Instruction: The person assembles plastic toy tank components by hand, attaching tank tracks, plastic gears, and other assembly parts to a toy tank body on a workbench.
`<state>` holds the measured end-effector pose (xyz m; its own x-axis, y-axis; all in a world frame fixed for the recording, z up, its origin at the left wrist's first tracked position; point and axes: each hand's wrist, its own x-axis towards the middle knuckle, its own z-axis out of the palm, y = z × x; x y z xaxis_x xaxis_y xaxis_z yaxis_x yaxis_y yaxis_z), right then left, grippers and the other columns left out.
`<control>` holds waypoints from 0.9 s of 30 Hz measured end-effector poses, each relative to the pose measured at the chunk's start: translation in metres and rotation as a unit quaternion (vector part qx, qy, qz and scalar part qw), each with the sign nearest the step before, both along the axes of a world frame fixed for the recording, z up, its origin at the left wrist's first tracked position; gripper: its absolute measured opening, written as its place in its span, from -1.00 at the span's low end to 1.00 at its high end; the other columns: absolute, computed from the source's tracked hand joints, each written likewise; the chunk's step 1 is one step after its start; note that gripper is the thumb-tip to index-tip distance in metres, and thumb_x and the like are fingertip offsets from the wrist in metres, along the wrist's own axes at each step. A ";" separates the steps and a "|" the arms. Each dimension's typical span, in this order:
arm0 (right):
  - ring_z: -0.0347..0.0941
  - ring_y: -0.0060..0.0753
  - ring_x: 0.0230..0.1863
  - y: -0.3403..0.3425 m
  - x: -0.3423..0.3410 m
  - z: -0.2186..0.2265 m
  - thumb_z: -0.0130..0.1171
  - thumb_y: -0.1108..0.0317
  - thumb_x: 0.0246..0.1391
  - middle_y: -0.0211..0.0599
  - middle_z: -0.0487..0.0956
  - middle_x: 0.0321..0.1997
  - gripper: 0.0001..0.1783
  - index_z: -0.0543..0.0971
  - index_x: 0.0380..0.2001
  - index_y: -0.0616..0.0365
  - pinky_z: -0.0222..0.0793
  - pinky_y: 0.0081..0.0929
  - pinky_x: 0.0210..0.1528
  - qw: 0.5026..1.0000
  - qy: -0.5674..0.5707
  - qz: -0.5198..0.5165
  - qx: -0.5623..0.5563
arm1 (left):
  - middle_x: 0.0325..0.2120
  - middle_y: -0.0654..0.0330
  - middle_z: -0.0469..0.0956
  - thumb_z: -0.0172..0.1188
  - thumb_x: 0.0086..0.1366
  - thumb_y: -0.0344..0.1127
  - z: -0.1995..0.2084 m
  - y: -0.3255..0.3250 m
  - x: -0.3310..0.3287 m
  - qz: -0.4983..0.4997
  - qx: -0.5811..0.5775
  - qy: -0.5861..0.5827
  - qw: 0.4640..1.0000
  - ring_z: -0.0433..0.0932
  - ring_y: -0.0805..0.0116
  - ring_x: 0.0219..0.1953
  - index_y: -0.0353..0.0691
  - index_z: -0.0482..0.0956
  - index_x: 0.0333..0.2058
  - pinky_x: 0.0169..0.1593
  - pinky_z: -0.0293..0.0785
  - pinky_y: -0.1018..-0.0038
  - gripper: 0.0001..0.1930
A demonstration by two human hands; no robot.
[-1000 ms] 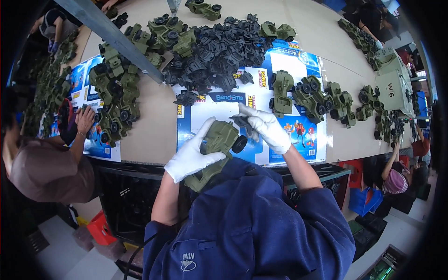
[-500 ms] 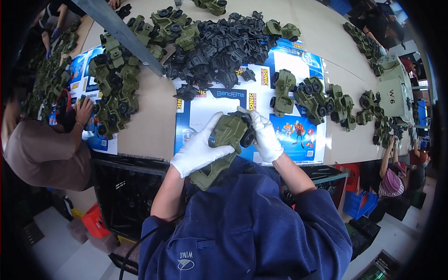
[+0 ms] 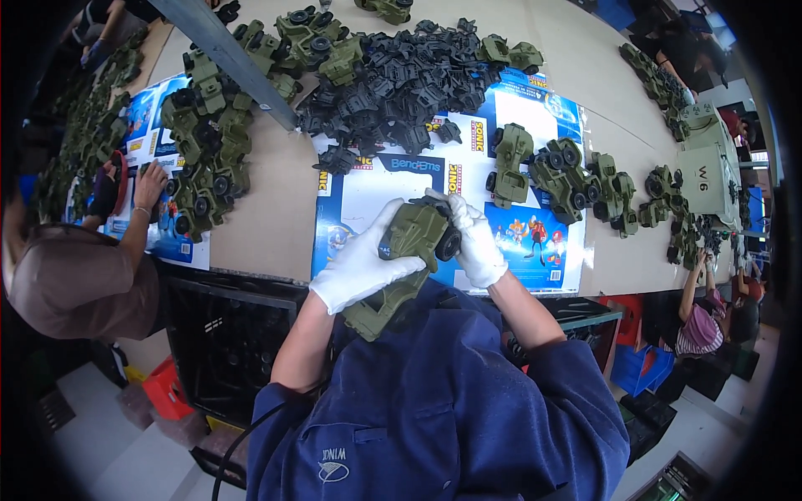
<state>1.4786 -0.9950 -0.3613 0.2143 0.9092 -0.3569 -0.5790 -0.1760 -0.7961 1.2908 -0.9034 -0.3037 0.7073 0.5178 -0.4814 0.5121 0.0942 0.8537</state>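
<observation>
In front of my chest, over the printed cardboard sheet [image 3: 380,196], is an olive-green toy truck [image 3: 418,230] with black wheels. My left hand [image 3: 359,265], in a white glove, is wrapped round its body, thumb across the middle. Also gloved in white, my right hand [image 3: 476,244] grips the truck's far end beside a wheel, its bent fingers at a dark part [image 3: 438,200] there. How that part is fixed is hidden by the fingers. Beyond my hands lies a large heap of black plastic parts [image 3: 401,79].
More green toy trucks [image 3: 511,165] stand to the right, and others [image 3: 213,134] are piled at the left. A grey metal bar [image 3: 230,63] slants down to the table. At the left a person [image 3: 79,267] works; black crates [image 3: 225,342] sit below the table edge.
The truck and both my hands have shifted very slightly, with the grip unchanged. At the left, the other person's arms have moved a little.
</observation>
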 end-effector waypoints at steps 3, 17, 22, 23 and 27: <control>0.49 -0.50 -0.01 -0.002 0.002 -0.005 -0.09 0.04 0.37 -0.24 0.57 0.03 -0.46 0.44 0.13 0.31 0.35 -0.54 0.13 1.000 -0.020 0.011 0.003 | 0.10 -0.12 0.46 0.39 0.09 -0.06 -0.005 0.000 -0.003 -0.010 0.004 -0.008 1.000 0.45 0.04 0.17 -0.13 0.00 0.38 0.20 0.33 0.37 -0.02; 0.30 -0.20 0.26 0.006 0.029 0.003 0.41 0.01 -0.18 -0.03 0.39 0.23 -0.01 0.23 0.26 0.28 0.16 -0.31 0.32 0.938 -0.302 0.028 0.166 | 0.10 -0.30 0.29 0.30 0.15 0.08 -0.018 -0.026 0.031 0.057 0.154 -0.105 0.981 0.39 -0.17 0.12 -0.30 -0.18 0.37 0.15 0.35 0.18 0.05; 0.29 -0.17 0.26 -0.007 -0.002 0.007 0.29 -0.20 -0.08 -0.08 0.37 0.25 -0.02 0.24 0.25 0.25 0.11 -0.28 0.33 0.977 -0.146 0.007 0.158 | 0.09 -0.18 0.36 0.26 0.09 0.27 -0.032 -0.016 0.046 0.111 0.133 -0.267 0.948 0.39 -0.02 0.17 -0.36 0.12 0.28 0.21 0.30 0.27 0.00; 0.29 -0.17 0.26 -0.009 0.000 0.008 0.29 -0.20 -0.08 -0.08 0.37 0.25 -0.02 0.24 0.25 0.25 0.11 -0.28 0.33 0.977 -0.144 0.004 0.159 | 0.07 -0.12 0.38 0.32 0.05 0.26 -0.036 -0.018 0.044 0.113 0.132 -0.276 0.945 0.41 -0.02 0.14 -0.36 0.21 0.22 0.20 0.32 0.27 -0.04; 0.35 -0.05 0.19 -0.012 0.001 0.022 0.23 -0.16 -0.03 -0.03 0.40 0.20 -0.14 0.33 0.18 0.26 0.18 -0.26 0.26 0.897 -0.397 -0.014 0.193 | -0.01 -0.09 0.44 0.35 0.08 0.15 -0.038 -0.021 0.047 0.109 0.244 -0.369 0.890 0.47 0.00 0.06 -0.33 0.34 0.08 0.14 0.37 0.26 -0.22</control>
